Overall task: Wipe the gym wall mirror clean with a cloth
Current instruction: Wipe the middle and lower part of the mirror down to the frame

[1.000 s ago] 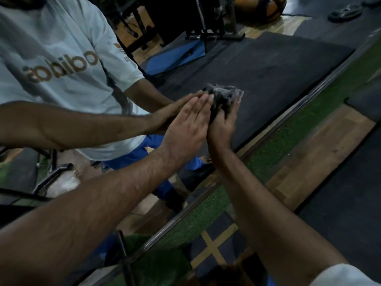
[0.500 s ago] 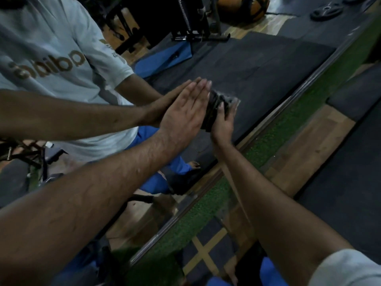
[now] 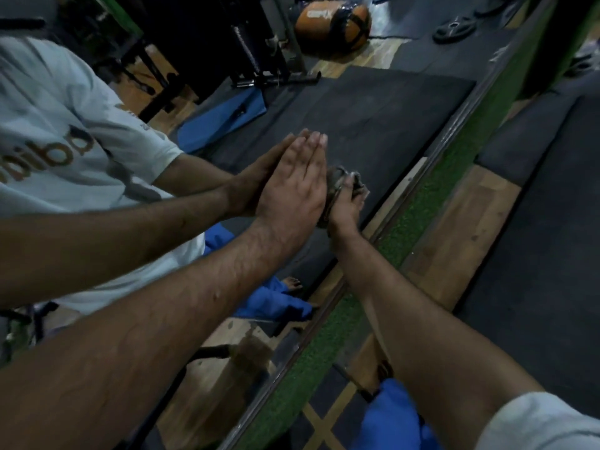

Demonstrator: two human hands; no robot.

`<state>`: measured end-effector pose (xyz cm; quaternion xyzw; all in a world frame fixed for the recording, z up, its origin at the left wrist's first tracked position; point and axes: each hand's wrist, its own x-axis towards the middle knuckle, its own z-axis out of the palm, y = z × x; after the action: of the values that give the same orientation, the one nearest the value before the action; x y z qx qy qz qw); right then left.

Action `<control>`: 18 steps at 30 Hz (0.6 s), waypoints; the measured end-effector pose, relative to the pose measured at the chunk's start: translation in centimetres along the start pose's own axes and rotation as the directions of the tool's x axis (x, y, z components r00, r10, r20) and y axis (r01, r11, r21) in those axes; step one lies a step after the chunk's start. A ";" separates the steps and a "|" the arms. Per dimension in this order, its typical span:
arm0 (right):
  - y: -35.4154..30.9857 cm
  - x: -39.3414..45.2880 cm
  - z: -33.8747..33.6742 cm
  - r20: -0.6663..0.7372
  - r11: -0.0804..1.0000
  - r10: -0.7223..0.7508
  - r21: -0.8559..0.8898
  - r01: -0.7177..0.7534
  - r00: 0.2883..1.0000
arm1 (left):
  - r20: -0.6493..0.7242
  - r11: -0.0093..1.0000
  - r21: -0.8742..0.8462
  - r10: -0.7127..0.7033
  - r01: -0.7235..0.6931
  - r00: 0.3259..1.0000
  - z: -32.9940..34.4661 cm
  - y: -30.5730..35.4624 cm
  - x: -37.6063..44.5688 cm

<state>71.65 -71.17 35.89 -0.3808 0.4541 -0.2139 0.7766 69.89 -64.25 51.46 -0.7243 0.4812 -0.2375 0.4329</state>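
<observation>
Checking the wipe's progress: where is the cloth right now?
In the head view, the cloth is bunched in the right hand against the mirror, just right of the flat left hand, near the mirror's bottom edge.

I see the left hand laid flat against the wall mirror, fingers straight and together, its reflection meeting it palm to palm. Just beside it, the right hand presses a crumpled grey cloth to the glass, fingers curled over the bundle. The mirror's metal bottom edge runs diagonally, with a green turf strip alongside it. Reflected in the glass I note a white T-shirt with gold lettering, a blue mat, an orange and black ball and a weight plate.
</observation>
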 end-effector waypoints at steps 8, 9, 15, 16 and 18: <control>-3.3 2.9 -0.1 0.113 0.872 -0.468 -0.101 0.478 0.877 | -0.011 0.996 -0.094 0.007 -0.008 1.000 -1.1 0.2 3.8; -2.2 3.4 -0.2 0.047 0.901 -0.426 -0.072 0.429 0.903 | -0.012 0.996 -0.089 0.010 -0.011 1.000 -1.3 0.4 4.1; -2.9 8.6 -0.3 -0.064 0.993 0.004 0.119 0.004 0.998 | -0.020 0.969 -0.244 0.020 -0.024 1.000 -1.6 0.8 6.8; -3.9 9.1 -0.3 -0.021 0.996 -0.063 0.070 0.064 0.998 | -0.012 0.974 -0.216 0.061 -0.062 0.998 -1.7 0.8 7.5; -4.3 11.0 -0.5 0.006 0.982 -0.190 -0.002 0.190 0.982 | 0.001 0.974 -0.200 0.104 -0.102 0.995 -2.4 0.7 9.0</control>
<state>76.75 -81.46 33.19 -0.4239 0.4138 -0.2856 0.7534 71.53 -73.46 51.40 -0.7395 0.5370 -0.1609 0.3726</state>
